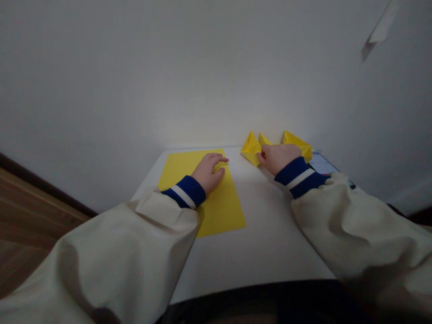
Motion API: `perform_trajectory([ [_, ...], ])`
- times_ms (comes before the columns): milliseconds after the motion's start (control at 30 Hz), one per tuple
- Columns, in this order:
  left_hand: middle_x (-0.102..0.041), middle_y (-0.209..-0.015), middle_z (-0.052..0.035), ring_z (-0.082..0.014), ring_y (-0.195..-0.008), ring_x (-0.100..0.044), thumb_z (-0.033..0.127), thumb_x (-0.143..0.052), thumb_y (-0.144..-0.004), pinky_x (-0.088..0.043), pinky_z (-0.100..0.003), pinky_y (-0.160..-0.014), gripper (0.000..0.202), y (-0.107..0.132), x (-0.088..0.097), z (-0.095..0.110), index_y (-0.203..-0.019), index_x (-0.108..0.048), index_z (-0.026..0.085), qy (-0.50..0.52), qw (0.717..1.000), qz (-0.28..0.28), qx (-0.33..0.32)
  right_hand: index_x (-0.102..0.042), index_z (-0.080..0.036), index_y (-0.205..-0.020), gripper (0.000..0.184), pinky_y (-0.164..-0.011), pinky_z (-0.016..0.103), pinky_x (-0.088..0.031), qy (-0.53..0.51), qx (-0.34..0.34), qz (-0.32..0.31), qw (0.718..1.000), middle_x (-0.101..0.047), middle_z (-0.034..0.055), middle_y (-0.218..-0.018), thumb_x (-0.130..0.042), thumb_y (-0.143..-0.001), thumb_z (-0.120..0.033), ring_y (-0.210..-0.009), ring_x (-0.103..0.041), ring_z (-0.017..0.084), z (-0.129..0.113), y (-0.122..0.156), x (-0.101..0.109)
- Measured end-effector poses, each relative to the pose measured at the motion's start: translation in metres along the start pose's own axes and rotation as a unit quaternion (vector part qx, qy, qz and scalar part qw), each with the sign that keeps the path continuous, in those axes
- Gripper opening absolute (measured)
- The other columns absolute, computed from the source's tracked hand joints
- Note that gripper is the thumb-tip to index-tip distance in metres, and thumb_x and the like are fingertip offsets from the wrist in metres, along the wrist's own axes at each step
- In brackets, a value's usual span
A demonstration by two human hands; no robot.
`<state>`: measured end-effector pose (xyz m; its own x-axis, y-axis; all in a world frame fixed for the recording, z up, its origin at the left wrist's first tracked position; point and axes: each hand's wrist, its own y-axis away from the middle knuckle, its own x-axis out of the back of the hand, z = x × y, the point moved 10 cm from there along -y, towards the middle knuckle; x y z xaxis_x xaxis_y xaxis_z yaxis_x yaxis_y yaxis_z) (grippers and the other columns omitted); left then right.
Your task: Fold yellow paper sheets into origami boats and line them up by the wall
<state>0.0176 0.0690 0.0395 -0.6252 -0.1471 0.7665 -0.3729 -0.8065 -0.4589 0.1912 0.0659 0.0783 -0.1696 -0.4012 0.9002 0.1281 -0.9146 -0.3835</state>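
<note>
A flat sheet of yellow paper [222, 211] lies on the left half of the white table. My left hand [209, 170] rests over its upper part, fingers stretched out and slightly apart, holding nothing. At the back right, my right hand [278, 157] is closed, with its fingertips pinching the edge of a folded yellow paper piece [251, 148]. Behind that hand stands another folded yellow paper [264, 138], mostly hidden. A third folded yellow piece [299, 143] sits to the right, partly covered by the hand.
A phone [324, 164] with a lit screen lies by the table's right edge, partly behind my right sleeve. The white table [263, 252] meets a pale wall [202, 72] at the back. Wooden furniture [30, 220] stands at the left.
</note>
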Motion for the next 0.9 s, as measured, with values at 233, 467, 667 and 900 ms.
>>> perform_trajectory([
  [233,-0.051,-0.129,-0.0135,-0.0251,-0.119,-0.048,0.022,-0.050,-0.079,-0.036,-0.043,-0.103,0.036,0.007,-0.013,0.004,-0.113,-0.059,0.014,-0.105,0.992,-0.071,-0.016,-0.066,-0.018,-0.087,0.046,-0.061,0.034,-0.040,-0.019,-0.005,0.003,1.000,-0.070,0.0142,-0.079,-0.030,-0.089,-0.047,-0.071,-0.063,0.025,0.002,0.000,-0.001],
  [467,-0.045,-0.134,-0.0201,-0.0306,-0.127,-0.039,0.030,-0.046,-0.083,-0.030,-0.045,-0.106,0.048,0.013,-0.033,-0.003,-0.125,-0.050,0.008,-0.197,0.967,-0.159,-0.002,-0.061,-0.019,-0.103,0.056,-0.057,0.034,-0.038,-0.020,-0.016,0.007,1.000,-0.069,0.0131,-0.076,-0.035,-0.080,-0.063,-0.067,-0.062,0.027,0.002,0.003,-0.002],
  [667,-0.038,-0.139,-0.0210,-0.0313,-0.131,-0.034,0.040,-0.047,-0.081,-0.028,-0.043,-0.107,0.058,0.012,-0.046,-0.016,-0.129,-0.044,0.006,-0.182,0.963,-0.197,0.015,-0.057,-0.020,-0.108,0.040,-0.054,0.028,-0.032,-0.107,0.041,0.056,0.992,-0.067,0.0069,-0.075,-0.042,-0.083,-0.047,-0.062,-0.058,0.020,-0.006,0.002,0.008],
  [900,-0.031,-0.144,-0.0181,-0.0316,-0.134,-0.026,0.050,-0.038,-0.086,-0.022,-0.048,-0.106,0.062,0.006,-0.042,-0.031,-0.136,-0.037,0.014,-0.256,0.943,-0.198,0.075,-0.056,-0.014,-0.116,0.064,-0.089,0.034,-0.041,-0.289,0.409,-0.137,0.855,-0.060,0.0122,-0.116,-0.064,-0.067,-0.053,-0.104,-0.055,0.022,-0.097,0.041,-0.009],
])
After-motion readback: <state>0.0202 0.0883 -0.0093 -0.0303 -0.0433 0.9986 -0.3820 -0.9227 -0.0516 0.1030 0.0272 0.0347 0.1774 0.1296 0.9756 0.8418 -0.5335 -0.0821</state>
